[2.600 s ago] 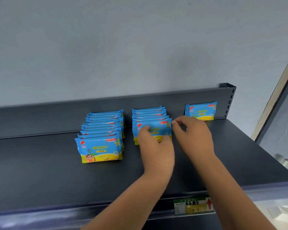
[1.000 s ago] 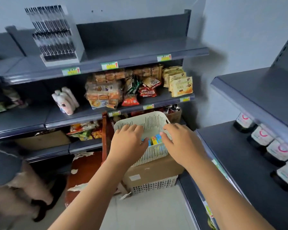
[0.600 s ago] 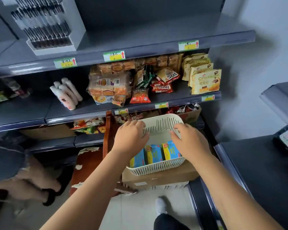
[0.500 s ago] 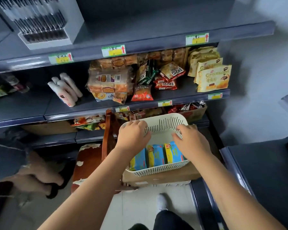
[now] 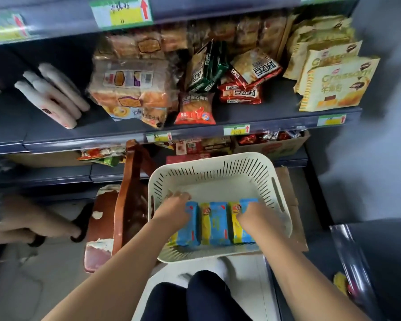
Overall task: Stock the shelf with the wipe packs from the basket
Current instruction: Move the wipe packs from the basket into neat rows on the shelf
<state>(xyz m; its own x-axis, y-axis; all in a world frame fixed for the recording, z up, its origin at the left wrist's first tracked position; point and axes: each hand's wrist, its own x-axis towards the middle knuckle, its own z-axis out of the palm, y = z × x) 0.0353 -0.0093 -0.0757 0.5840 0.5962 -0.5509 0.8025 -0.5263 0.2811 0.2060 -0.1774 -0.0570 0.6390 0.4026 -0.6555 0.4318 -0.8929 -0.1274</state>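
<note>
A: Now, left hand (image 5: 174, 208) curls its fingers over the row's left end, and right hand (image 5: 256, 216) curls over the right end.
B: And the wipe packs (image 5: 214, 224)?
A: Clamped between them, on edge in the white basket (image 5: 218, 158), lower centre of frame.

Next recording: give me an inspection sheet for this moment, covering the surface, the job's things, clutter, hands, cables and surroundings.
Surface: a white basket sits on a cardboard box at the foot of the shelves.
Job's things: wipe packs lie in a row in the basket's near half.
Clutter: a worn brown chair stands left of the basket.
Hands: left hand and right hand are inside the basket, fingers curled over the end packs.
Cables: nothing seen.
Surroundings: snack bags, white bottles and price tags on the shelves; another person, blurred, at far left.
</note>
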